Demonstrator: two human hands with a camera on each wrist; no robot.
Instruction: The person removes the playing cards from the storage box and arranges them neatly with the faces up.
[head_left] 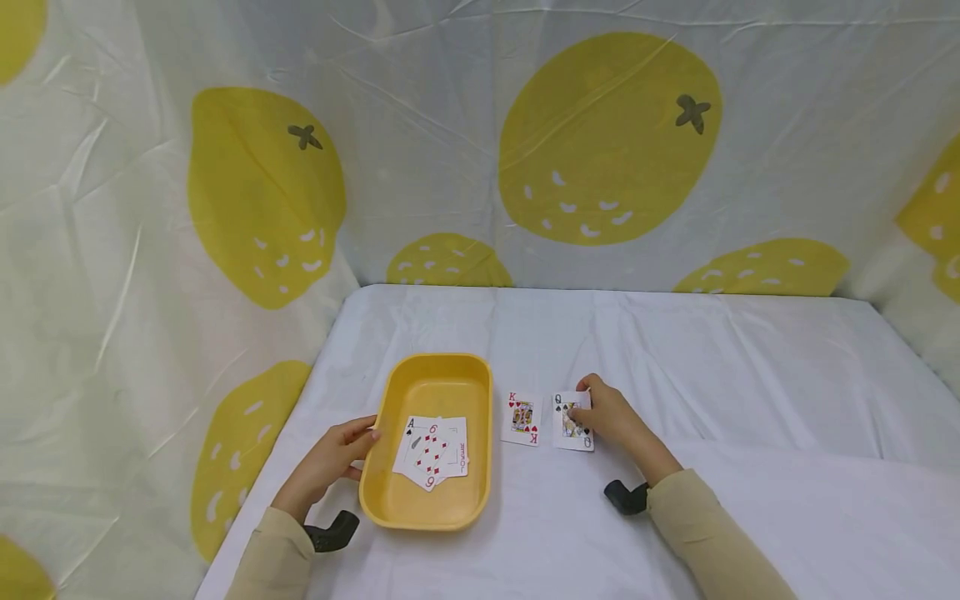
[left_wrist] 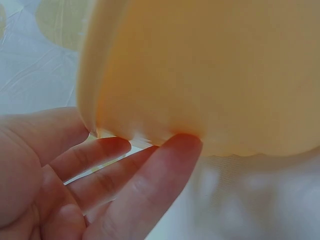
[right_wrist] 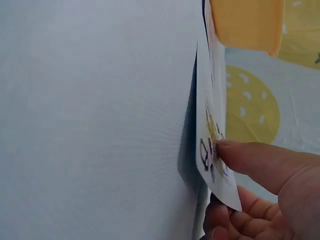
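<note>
At the left side of a yellow plastic tray (head_left: 426, 527), my left hand (head_left: 335, 457) grips the edge. In the left wrist view, the thumb (left_wrist: 165, 175) presses on the tray wall (left_wrist: 210, 75), while the other fingers lie along its edge. My right hand (head_left: 611, 414) pinches a queen of spades (head_left: 567, 429). The right wrist view shows the thumb on the face of the queen (right_wrist: 204, 145) and fingers beneath it, with the near end lifted off the cloth. Left of the queen, a king of hearts (head_left: 521, 419) lies face up.
Several cards overlap in the tray, including an ace (head_left: 409, 433), a six of diamonds (head_left: 431, 457) and a joker (head_left: 461, 454). White cloth (head_left: 750, 375) covers the table. Lemon-print sheets (head_left: 420, 125) hang behind and at the sides. A black wrist-worn piece (head_left: 333, 532) juts from each sleeve.
</note>
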